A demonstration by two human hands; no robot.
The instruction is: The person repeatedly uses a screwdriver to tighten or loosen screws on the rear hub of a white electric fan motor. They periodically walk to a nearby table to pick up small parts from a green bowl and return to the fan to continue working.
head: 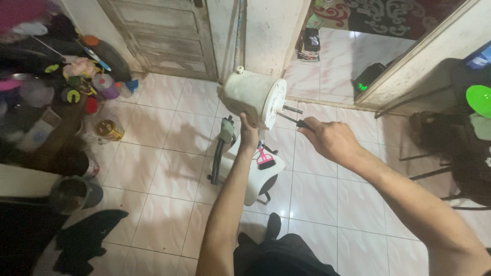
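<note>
A cream-white fan motor housing sits on top of a stand, its flat round face turned to the right with a metal shaft sticking out. My left hand grips the underside of the housing. My right hand holds a dark-handled screwdriver whose thin shaft points at the housing's face. Below the hands is the fan's white base with a pink tool lying on it and a black cord part at its left.
Pale tiled floor all around. A cluttered pile of bottles, jars and bags lines the left side, with dark cloth on the floor. A worn wooden door stands behind. Dark furniture and a green bowl are at right.
</note>
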